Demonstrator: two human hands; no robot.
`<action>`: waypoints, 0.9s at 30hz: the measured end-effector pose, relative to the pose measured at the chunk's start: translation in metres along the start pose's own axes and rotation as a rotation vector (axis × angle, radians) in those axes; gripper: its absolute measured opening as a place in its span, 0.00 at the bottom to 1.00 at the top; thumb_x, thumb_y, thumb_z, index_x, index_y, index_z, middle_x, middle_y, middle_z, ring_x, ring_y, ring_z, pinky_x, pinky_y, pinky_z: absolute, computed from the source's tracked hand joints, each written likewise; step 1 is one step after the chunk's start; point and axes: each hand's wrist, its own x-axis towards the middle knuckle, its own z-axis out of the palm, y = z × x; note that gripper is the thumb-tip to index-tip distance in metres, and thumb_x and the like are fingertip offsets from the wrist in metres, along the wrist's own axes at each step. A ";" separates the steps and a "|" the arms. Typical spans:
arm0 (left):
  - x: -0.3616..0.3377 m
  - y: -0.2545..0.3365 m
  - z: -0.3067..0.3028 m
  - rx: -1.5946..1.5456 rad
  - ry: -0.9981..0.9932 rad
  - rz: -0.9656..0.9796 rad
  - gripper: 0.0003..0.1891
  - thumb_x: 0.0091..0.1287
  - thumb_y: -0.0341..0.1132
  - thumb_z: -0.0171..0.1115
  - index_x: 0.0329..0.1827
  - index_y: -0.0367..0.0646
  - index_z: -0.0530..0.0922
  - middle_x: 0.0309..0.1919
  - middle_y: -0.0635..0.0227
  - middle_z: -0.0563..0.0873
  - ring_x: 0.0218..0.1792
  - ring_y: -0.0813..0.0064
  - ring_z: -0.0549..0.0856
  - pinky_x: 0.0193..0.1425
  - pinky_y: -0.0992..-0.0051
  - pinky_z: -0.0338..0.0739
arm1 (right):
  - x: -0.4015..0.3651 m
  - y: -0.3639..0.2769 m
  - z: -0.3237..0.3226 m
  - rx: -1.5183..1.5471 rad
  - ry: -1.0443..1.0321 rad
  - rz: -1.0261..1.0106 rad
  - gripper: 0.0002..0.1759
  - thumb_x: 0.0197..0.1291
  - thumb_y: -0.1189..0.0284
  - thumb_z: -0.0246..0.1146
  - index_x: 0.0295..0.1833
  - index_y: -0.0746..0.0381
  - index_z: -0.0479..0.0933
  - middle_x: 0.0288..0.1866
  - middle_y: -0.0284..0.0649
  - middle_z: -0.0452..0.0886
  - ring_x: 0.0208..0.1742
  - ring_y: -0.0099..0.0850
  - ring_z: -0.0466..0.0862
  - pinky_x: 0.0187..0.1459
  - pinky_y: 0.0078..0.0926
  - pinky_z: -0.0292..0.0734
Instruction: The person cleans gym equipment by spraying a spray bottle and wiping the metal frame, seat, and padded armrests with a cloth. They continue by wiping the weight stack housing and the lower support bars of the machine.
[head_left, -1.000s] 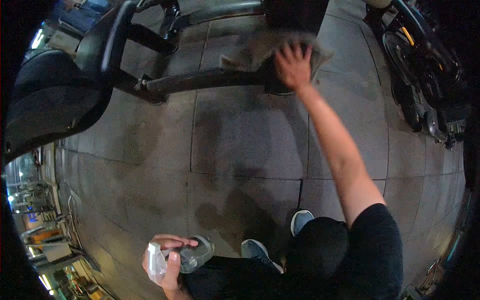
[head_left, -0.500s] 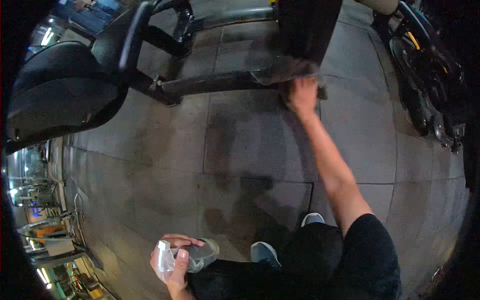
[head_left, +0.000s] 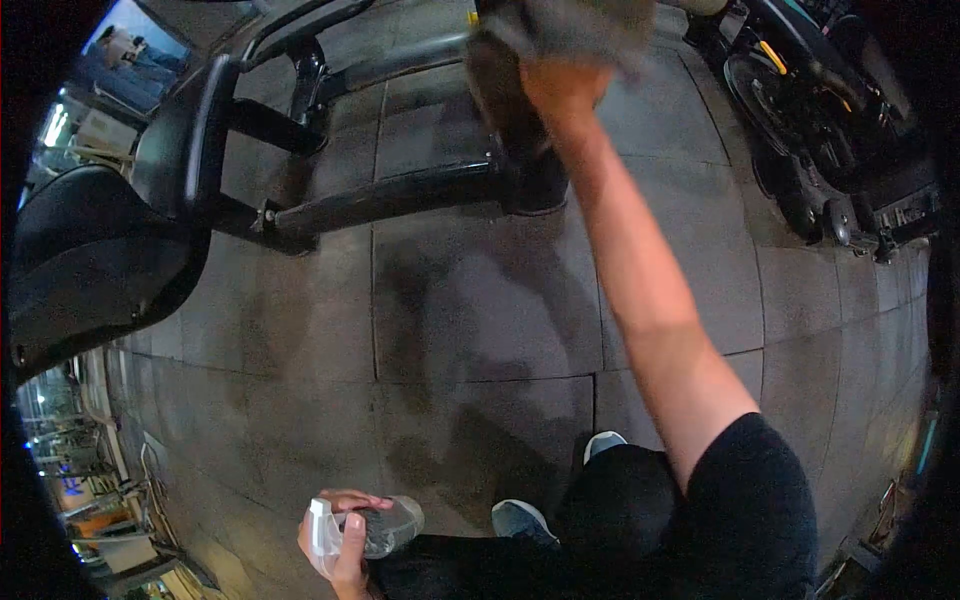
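My left hand (head_left: 350,548) is closed around a clear plastic spray bottle (head_left: 398,528) with a white top, low in the view near my lap. At the end of my stretched arm, my right hand (head_left: 566,92) grips a greyish-brown cloth (head_left: 585,30), smeared by motion at the top edge. The cloth overlaps the upper part of a black upright post (head_left: 512,120) of a gym machine. Most of my right fingers are hidden by the cloth.
A black horizontal tube (head_left: 390,198) joins the post to a padded seat (head_left: 100,250) at left. Another machine (head_left: 800,120) stands at right. My shoes (head_left: 522,520) rest on dark floor tiles (head_left: 500,300). A person (head_left: 125,48) appears far back at upper left.
My right hand has moved up with the cloth from the foot of the post to its upper part. The view has shifted slightly; my left hand still holds the bottle.
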 end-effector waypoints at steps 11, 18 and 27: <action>-0.007 0.013 0.017 -0.073 -0.001 -0.045 0.17 0.69 0.37 0.72 0.42 0.27 0.81 0.38 0.48 0.86 0.40 0.56 0.90 0.50 0.53 0.88 | -0.239 0.055 0.043 0.704 -0.244 0.190 0.33 0.74 0.55 0.60 0.75 0.64 0.68 0.75 0.62 0.71 0.75 0.67 0.67 0.77 0.63 0.57; -0.019 0.013 0.010 -0.018 -0.034 0.070 0.16 0.72 0.35 0.66 0.45 0.24 0.78 0.37 0.48 0.82 0.36 0.55 0.88 0.44 0.50 0.91 | -0.180 0.040 0.030 0.641 -0.196 0.147 0.34 0.76 0.55 0.57 0.79 0.64 0.66 0.81 0.61 0.65 0.82 0.63 0.60 0.83 0.59 0.47; -0.027 0.024 0.011 -0.054 -0.100 0.076 0.17 0.73 0.35 0.66 0.45 0.24 0.77 0.38 0.45 0.82 0.36 0.54 0.88 0.44 0.50 0.90 | 0.100 0.011 -0.032 0.530 -0.051 -0.117 0.37 0.73 0.48 0.58 0.77 0.63 0.71 0.79 0.58 0.69 0.83 0.59 0.62 0.83 0.62 0.46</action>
